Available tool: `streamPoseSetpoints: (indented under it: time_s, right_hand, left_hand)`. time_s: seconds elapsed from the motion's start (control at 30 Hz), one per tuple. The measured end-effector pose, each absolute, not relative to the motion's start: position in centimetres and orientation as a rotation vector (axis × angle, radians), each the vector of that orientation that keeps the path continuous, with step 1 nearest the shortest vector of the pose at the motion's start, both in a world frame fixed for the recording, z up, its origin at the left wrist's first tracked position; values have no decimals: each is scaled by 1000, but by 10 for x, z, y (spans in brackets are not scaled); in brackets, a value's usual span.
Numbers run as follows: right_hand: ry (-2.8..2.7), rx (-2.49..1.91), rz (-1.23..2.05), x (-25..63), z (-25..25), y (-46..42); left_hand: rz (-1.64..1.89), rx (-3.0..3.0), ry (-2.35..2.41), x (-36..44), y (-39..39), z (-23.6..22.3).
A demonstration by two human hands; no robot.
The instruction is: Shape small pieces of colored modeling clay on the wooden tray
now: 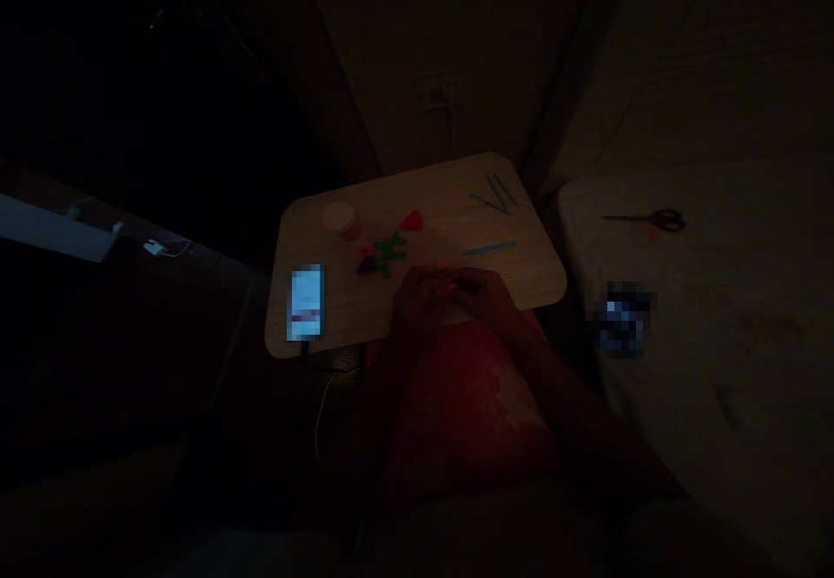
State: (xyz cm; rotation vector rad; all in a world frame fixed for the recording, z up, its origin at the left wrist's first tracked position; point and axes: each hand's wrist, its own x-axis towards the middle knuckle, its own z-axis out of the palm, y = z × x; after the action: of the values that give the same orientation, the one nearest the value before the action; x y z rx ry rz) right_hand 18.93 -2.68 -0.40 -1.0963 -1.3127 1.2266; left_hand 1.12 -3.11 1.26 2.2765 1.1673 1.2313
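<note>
In dim light my left hand (417,300) and my right hand (482,293) meet over the near edge of a small wooden table (417,317). Their fingers are closed around a small orange piece (443,264) that looks like modelling clay; most of it is hidden by the fingers. Just beyond my left hand lie green pieces (391,246), a dark lump (367,264) and a red lump (412,221). To the upper right of my right hand are a flat blue strip (488,249) and several thin blue-green strips (495,195).
A lidded tub (341,218) stands at the table's far left. A lit phone (306,302) lies at the left edge, with a cable (319,413) below. Scissors (651,219) rest on a pale surface (730,256) at right. Behind the table is a wall socket (443,91).
</note>
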Motion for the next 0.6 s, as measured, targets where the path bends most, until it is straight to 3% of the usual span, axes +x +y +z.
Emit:
streamPoseSetpoints:
  time_s: [0.6]
  right_hand:
    - [-1436, -1146, 1142, 194, -3, -27]
  left_hand:
    - [1109, 2372, 1040, 8, -26, 8]
